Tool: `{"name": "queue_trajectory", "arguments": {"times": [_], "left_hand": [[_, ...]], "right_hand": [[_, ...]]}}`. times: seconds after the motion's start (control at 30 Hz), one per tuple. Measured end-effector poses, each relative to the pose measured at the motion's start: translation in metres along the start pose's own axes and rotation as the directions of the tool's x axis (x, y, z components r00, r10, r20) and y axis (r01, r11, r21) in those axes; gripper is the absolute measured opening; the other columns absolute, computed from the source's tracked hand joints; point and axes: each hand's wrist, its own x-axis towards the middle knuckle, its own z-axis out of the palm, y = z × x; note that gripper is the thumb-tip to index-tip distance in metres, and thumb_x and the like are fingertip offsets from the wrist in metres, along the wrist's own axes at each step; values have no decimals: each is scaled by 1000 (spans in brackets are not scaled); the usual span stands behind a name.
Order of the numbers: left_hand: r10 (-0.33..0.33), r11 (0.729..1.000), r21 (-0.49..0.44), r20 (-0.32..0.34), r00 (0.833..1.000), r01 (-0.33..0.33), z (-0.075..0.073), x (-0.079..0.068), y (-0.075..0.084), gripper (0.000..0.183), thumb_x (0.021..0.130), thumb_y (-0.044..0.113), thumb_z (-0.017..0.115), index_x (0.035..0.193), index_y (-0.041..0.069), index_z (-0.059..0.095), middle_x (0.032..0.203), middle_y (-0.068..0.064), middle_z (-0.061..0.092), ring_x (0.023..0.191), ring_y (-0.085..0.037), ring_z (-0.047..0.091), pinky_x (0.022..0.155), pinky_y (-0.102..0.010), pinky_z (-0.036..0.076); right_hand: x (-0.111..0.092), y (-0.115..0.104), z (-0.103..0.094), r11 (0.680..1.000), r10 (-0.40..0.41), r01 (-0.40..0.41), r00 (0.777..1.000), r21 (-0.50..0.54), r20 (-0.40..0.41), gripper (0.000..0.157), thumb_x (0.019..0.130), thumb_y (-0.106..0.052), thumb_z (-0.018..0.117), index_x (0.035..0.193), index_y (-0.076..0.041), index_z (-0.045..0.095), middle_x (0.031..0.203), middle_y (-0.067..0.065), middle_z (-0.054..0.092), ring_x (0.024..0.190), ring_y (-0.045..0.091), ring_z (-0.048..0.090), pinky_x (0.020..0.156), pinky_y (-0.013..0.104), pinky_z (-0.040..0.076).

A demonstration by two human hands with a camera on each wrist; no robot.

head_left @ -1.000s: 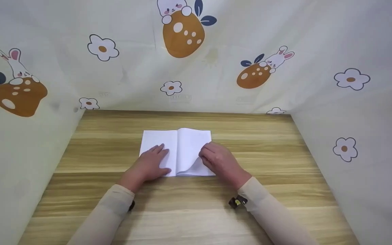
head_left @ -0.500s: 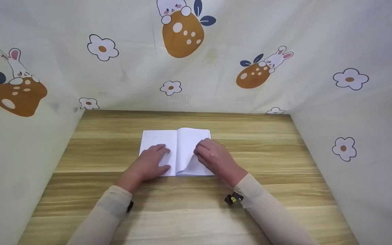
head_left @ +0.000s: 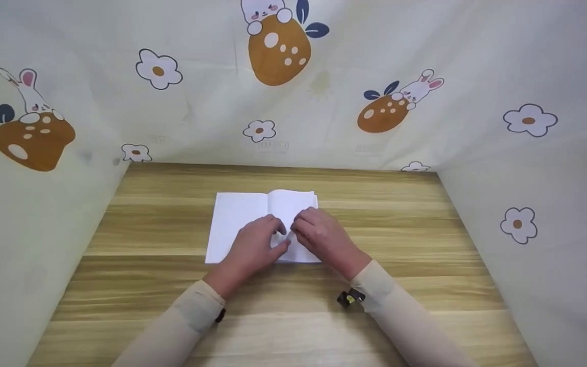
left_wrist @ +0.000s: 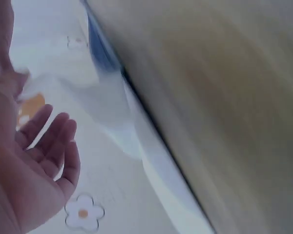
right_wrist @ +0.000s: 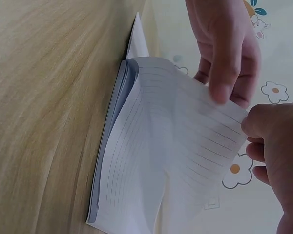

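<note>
A: Here's the notebook (head_left: 232, 219), lying open on the tabletop (head_left: 400, 214), and it's ringed on three sides! Pale patterned cloth (head_left: 202, 112) rises behind it and to its left and right.

B: Busy cloth, too: outlined flowers (head_left: 159, 70) and rabbits hugging orange fruit shapes (head_left: 279, 51), all beyond the notebook. Nearer than the notebook, a small black device (head_left: 349, 298) hangs by the right sleeve (head_left: 405, 321), with a smaller black piece (head_left: 220, 315) at the left sleeve (head_left: 186, 311).

A: What's blocking our look?

B: The hands! Both arch over the near part of the notebook's right side, hiding much of the lifted page (right_wrist: 205, 131) from the head view. The left wrist view is blurred, but the right wrist view shows that page ruled and raised off the notebook.

A: And the grips?

B: The right hand (head_left: 326, 239) pinches the page's edge. The left hand (head_left: 255, 244) has its fingers loosely curved, thumb on one side of the page and fingers on the other, gripping nothing. Whether its thumb touches the paper, I can't tell.

A: So what's new?

B: Big shift! Half a second ago the left hand rests on the notebook's left page; now it's across by the lifted page, leaving most of that left page uncovered. The right hand barely budges, pinching as before.
</note>
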Motion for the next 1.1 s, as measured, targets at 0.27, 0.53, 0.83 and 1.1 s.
{"name": "queue_trajectory", "arguments": {"times": [0.27, 0.53, 0.83, 1.1], "left_hand": [[-72, 997, 10, -34, 997, 73, -1, -1, 1, 16, 90, 32, 67, 82, 23, 58, 72, 10, 56, 65, -11, 52, 60, -30, 47], [-194, 977, -91, -12, 981, 192, -25, -8, -5, 19, 90, 32, 69, 80, 20, 60, 69, 9, 58, 63, -14, 54, 59, -33, 47], [-240, 950, -196, 41, 970, 244, -47, -19, -21, 22, 90, 29, 71, 77, 17, 59, 69, 4, 60, 65, -16, 54, 60, -32, 47], [-312, 914, -239, 100, 945, 328, -61, -31, -32, 24, 94, 34, 68, 81, 16, 58, 70, -3, 54, 67, -19, 51, 60, -33, 46]], "right_hand": [[-7, 0, -2, 999, 39, -39, 999, 25, -7, 22, 93, -10, 69, 115, -9, 70, 113, 0, 66, 107, 16, 61, 96, 31, 51], [-23, 9, -4, 995, 68, -67, 998, 69, -14, 23, 88, -8, 74, 109, -9, 69, 111, 0, 65, 104, 18, 61, 93, 32, 52], [-38, 16, -4, 992, 109, -110, 994, 60, 26, 18, 88, -9, 73, 105, -10, 69, 108, 0, 64, 100, 19, 60, 90, 34, 52], [-49, 21, -5, 984, 148, -151, 988, 98, 38, 12, 91, -12, 70, 103, -11, 69, 107, -1, 63, 100, 15, 60, 90, 31, 52]]}}
